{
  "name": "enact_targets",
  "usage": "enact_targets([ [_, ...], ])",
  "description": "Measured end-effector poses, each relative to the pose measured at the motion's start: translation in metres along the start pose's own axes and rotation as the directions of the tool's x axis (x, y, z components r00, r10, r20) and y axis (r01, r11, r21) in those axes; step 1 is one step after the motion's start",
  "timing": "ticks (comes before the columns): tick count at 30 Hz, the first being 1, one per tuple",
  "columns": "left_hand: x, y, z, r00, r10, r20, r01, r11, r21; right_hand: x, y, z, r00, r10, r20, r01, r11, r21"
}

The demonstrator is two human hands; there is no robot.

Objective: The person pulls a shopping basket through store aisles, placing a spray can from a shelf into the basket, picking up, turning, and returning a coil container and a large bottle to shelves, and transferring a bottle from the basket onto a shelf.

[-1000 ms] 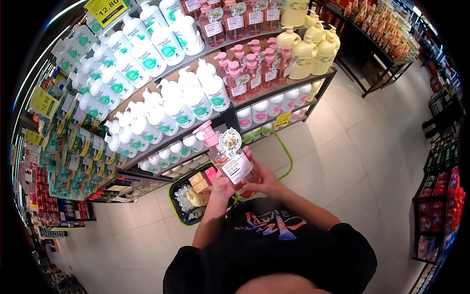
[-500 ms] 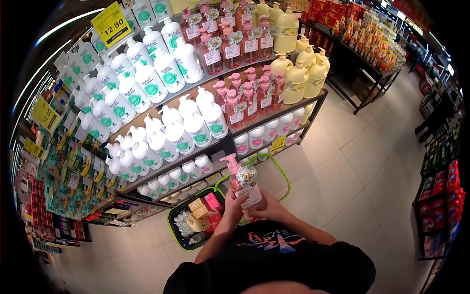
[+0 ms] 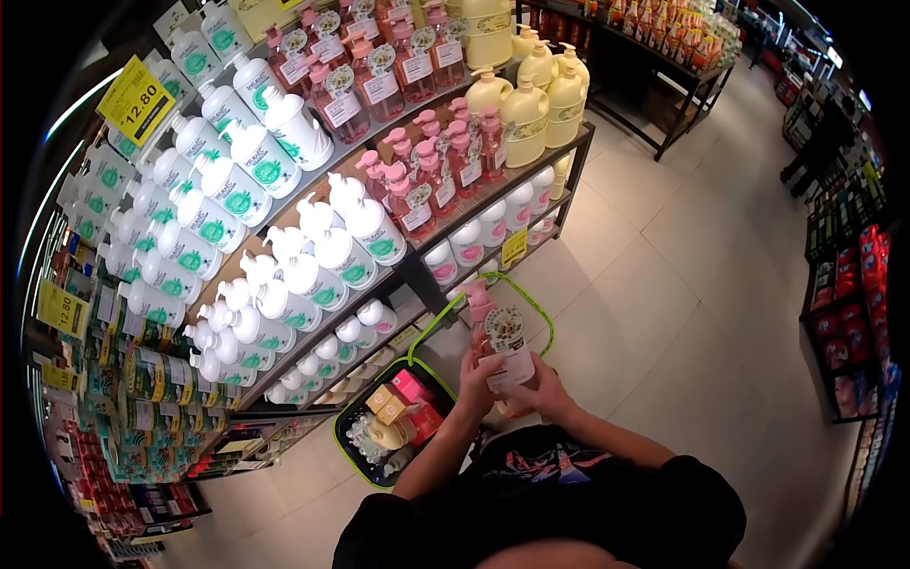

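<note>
Both of my hands are closed around a pink pump bottle [image 3: 502,332] in front of my body. It has a pink pump top, a round floral tag and a white label, and it tilts slightly. My left hand [image 3: 477,381] grips its left side, with the thumb across the label. On the right side, my right hand [image 3: 544,391] wraps the lower part. Below and left of my hands is a black shopping basket with a green rim [image 3: 338,444], holding boxes, bottles and a clear-wrapped pack. Its green handle [image 3: 544,308] stretches out behind the bottle.
A tiered shelf [image 3: 583,142] ahead carries white pump bottles [image 3: 251,161], pink pump bottles [image 3: 379,81] and cream-yellow jugs [image 3: 526,119]. Yellow price signs [image 3: 137,100] stand at its left. A display table [image 3: 654,66] is farther back, and red-packaged goods [image 3: 867,284] line the right.
The view has shifted, so the shelf appears farther left and higher. Both hands still hold the pink bottle, which now shows slightly lower and more to the right.
</note>
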State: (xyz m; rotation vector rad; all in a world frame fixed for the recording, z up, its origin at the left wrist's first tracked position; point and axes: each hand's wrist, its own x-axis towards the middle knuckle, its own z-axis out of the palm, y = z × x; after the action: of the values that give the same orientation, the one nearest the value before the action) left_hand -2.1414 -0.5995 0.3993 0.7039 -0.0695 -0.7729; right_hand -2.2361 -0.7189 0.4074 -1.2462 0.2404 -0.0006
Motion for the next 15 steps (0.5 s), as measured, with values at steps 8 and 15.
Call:
enact_targets([
  [8,0.049,-0.065,0.082,0.989,0.046,-0.141,-0.032,0.994,0.102,-0.008,-0.021,-0.105,0.997,-0.079,-0.020,0.080,0.992,0.092],
  [15,0.128,-0.158,0.160,0.995,-0.002,-0.103,0.015,0.992,0.121,-0.025,-0.062,-0.240,0.987,-0.109,-0.117,0.111,0.994,0.007],
])
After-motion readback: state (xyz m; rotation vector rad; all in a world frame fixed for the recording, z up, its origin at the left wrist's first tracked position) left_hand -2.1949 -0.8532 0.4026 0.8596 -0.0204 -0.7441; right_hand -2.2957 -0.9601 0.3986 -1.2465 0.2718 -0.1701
